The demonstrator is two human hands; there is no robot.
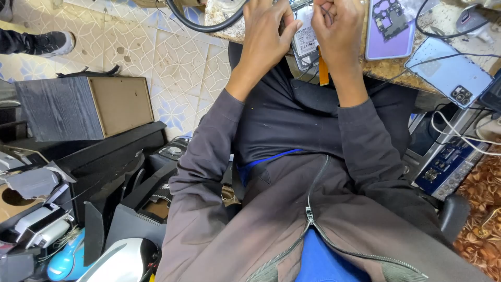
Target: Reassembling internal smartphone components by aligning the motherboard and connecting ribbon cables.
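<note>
both hands meet over an opened phone [305,44] lying at the edge of the worktop [386,68]. the left hand [266,36] is curled, its fingers pressing on the phone's side. the right hand [338,28] is pinched narrow above it; what it grips cannot be told. an orange ribbon strip [324,73] hangs from the phone, and a lilac phone shell [389,28] lies just beside it.

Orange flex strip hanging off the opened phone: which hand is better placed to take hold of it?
Probably the right hand. It sits directly above the orange flex strip, whose top disappears under its wrist, while the left hand lies farther over on the opened phone at the bench edge.
</note>
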